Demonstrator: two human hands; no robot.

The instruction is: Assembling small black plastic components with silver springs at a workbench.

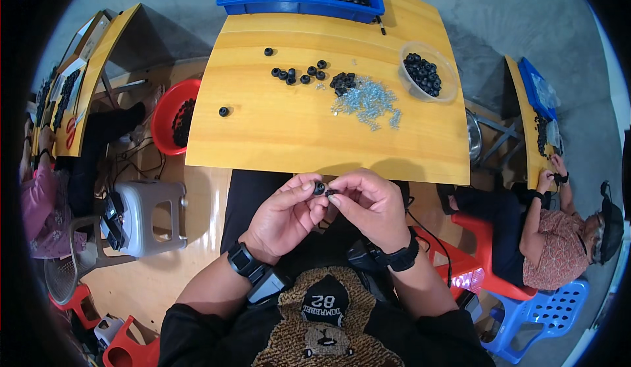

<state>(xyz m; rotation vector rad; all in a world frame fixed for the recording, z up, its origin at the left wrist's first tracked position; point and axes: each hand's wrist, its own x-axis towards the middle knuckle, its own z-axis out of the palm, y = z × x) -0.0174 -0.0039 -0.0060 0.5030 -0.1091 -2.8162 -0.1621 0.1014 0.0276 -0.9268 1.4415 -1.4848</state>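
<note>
Just past the near edge of the yellow table (263,150), my two hands meet above my lap. My left hand (279,219) pinches a small round black part (319,188) with a hole through it. In the fingertips of my right hand (371,209) is a tiny dark piece (331,193), right beside the black part; whether they touch I cannot tell. On the table lie several loose black round parts (305,79). To their right are a heap of tiny bluish transparent pieces (368,104) and a small cluster of dark pieces (342,83).
A blue tray (296,7) full of black parts stands at the far edge. At right sits a transparent bowl (449,94) of black parts. A red basin (164,120) is on the left. Seated people work at other tables on both sides, near a grey stool (148,216).
</note>
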